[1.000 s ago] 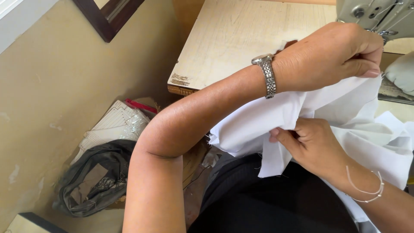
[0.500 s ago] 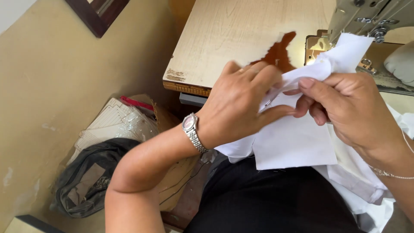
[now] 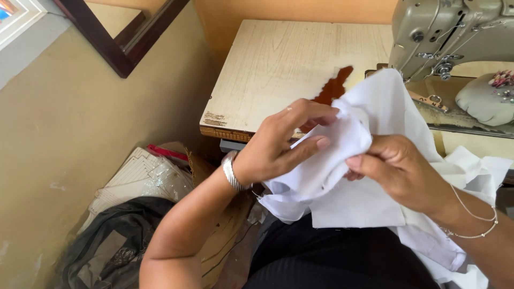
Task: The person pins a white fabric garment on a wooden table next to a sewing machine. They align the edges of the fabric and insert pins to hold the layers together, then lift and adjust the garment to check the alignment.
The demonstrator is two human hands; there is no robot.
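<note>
A piece of white cloth (image 3: 375,139) hangs bunched over my lap in front of the sewing table. My left hand (image 3: 278,142), with a metal watch at the wrist, pinches a fold of the cloth between thumb and fingers. My right hand (image 3: 399,171), wearing a thin bracelet, grips the same cloth from the other side, its fingers partly hidden under the fabric. The two hands almost touch at the fold.
A pale wooden sewing table (image 3: 278,69) with a dark worn patch lies ahead. A grey-green sewing machine (image 3: 455,37) stands at its right, with a pincushion (image 3: 484,99) beside it. On the floor at left lie a dark bag (image 3: 112,246) and stacked papers (image 3: 139,176).
My left hand came down from the machine side to the cloth in front of me. Both hands have shifted their grip along the fold, and the cloth now bunches higher between them.
</note>
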